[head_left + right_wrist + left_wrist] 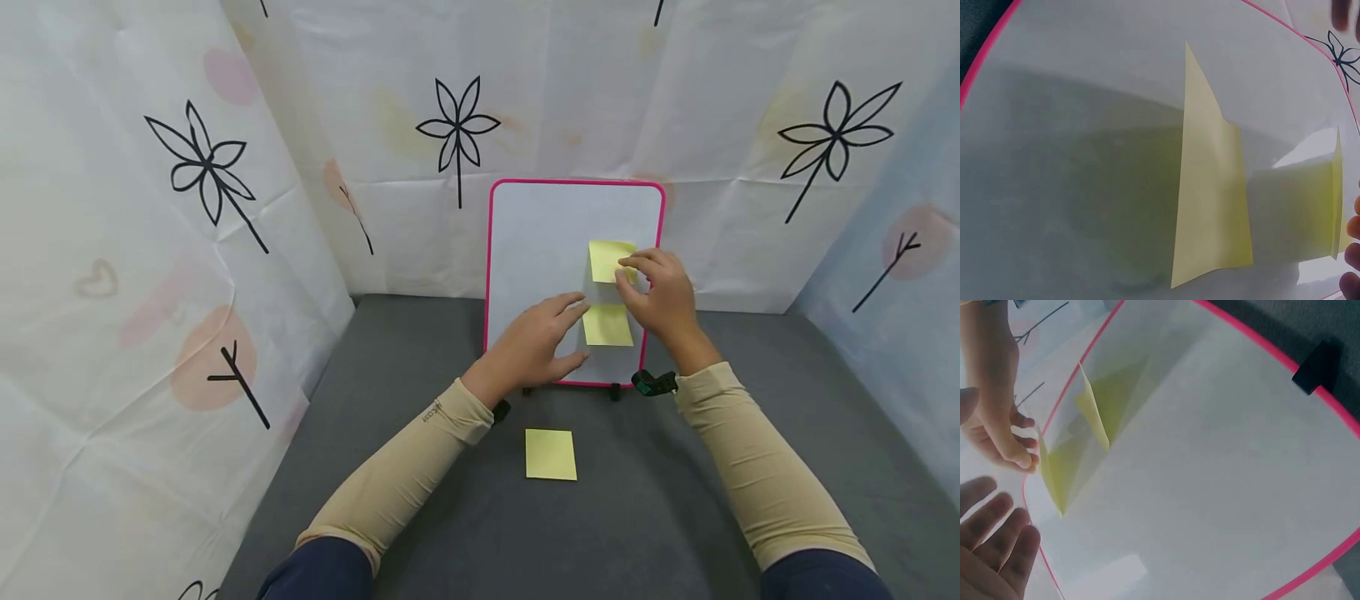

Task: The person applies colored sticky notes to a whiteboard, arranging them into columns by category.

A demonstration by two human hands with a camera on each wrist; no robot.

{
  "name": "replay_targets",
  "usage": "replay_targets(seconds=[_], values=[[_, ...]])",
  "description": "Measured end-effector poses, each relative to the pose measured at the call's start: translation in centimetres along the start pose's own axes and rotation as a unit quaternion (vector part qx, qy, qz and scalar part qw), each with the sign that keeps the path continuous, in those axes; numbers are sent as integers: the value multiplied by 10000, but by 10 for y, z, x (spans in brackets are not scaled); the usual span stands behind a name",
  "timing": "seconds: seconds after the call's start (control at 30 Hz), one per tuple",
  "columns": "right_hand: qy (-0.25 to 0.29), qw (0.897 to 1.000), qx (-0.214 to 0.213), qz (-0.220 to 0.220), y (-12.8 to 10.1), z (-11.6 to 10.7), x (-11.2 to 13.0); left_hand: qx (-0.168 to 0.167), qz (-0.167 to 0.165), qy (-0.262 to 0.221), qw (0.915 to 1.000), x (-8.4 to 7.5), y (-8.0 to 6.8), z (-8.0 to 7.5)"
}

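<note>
A small whiteboard (pixel 540 250) with a pink rim carries two yellow sticky notes, one above the other on its right side. My right hand (pixel 660 292) is at the right part of the upper sticky note (pixel 604 258), its fingertips over the paper and the thumb apart from the forefinger. Beside the lower sticky note (pixel 609 327) is my left hand (pixel 528 342), fingers spread and nothing in them. In the right wrist view the lower sticky note (pixel 1213 200) stands out from the board at its free edge. A third sticky note (pixel 551 455) lies flat on the table.
The board stands on small black feet (pixel 615 392) on a dark grey table (pixel 645 517). A pale cloth backdrop (pixel 570 100) with drawn flowers hangs close behind it and along both sides.
</note>
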State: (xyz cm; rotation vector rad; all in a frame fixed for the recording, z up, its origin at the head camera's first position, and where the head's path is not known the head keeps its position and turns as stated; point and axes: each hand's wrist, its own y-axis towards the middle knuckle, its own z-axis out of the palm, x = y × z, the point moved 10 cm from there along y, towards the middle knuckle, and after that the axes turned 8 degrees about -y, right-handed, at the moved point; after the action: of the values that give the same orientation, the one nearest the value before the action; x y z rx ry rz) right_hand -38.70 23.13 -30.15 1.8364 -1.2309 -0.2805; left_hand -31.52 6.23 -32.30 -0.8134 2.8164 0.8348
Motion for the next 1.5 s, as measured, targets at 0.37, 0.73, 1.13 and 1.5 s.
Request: replay_targets(seconds=[0.37, 0.73, 1.13, 1.5], values=[[-58, 9998, -11, -181, 1, 2, 0, 237, -212, 808, 9962, 20, 41, 3], [-10, 9997, -25, -224, 1, 2, 0, 832, -701, 1191, 9869, 42, 66, 29], [-21, 9995, -40, -300, 0, 5, 2, 1110, -1008, 1557, 9764, 55, 73, 46], [-98, 9993, -13, -374, 1, 6, 4, 1214, -1221, 1687, 9705, 67, 74, 54]])
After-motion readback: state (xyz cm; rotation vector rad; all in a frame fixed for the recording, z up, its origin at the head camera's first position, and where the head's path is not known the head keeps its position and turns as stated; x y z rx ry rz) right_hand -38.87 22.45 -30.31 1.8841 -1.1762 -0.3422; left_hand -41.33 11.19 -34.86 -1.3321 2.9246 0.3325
